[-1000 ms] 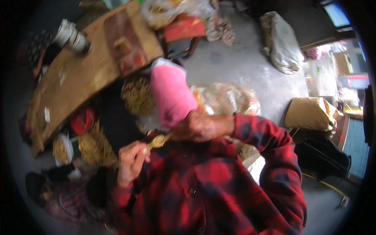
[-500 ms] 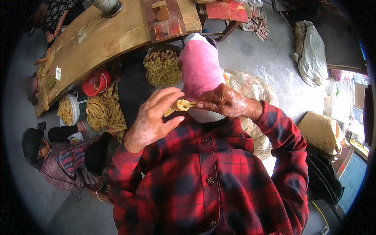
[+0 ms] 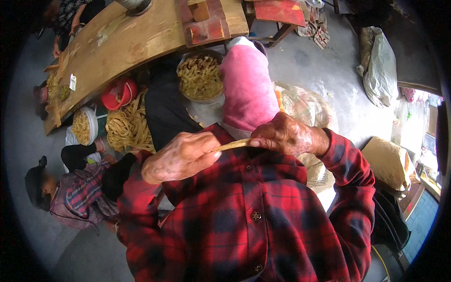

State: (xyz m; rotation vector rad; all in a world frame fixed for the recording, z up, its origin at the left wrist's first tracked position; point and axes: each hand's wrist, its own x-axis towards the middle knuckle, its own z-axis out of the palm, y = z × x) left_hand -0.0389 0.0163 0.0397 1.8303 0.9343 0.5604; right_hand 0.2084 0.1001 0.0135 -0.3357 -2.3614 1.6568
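Observation:
A narrow yellow-brown strip (image 3: pixel 233 144), folded or pulled flat and looking like pickled vegetable, stretches between my hands in front of my chest. My left hand (image 3: pixel 182 156) is closed over one end, thumb against the fingers. At the other end, my right hand (image 3: pixel 287 135) pinches it between thumb and finger. What lies inside the left fingers is hidden. Beyond the hands, a round basin (image 3: pixel 203 100) holds many short yellowish pieces. A heap of long strips (image 3: pixel 130 126) of similar colour lies to the left. Pink cloth (image 3: pixel 246 87) covers my leg.
A red bucket (image 3: pixel 112 100) and a white bucket (image 3: pixel 94 123) of pieces stand by the long wooden table (image 3: pixel 141 33). At left another person (image 3: pixel 84 192) sits low. Plastic sacking (image 3: pixel 305 103) lies to the right, with a tan sack (image 3: pixel 387 162) farther off.
The strip showed a looped knot with my left fingers spread beside it. Now the left hand has closed on that end and the strip is drawn straight.

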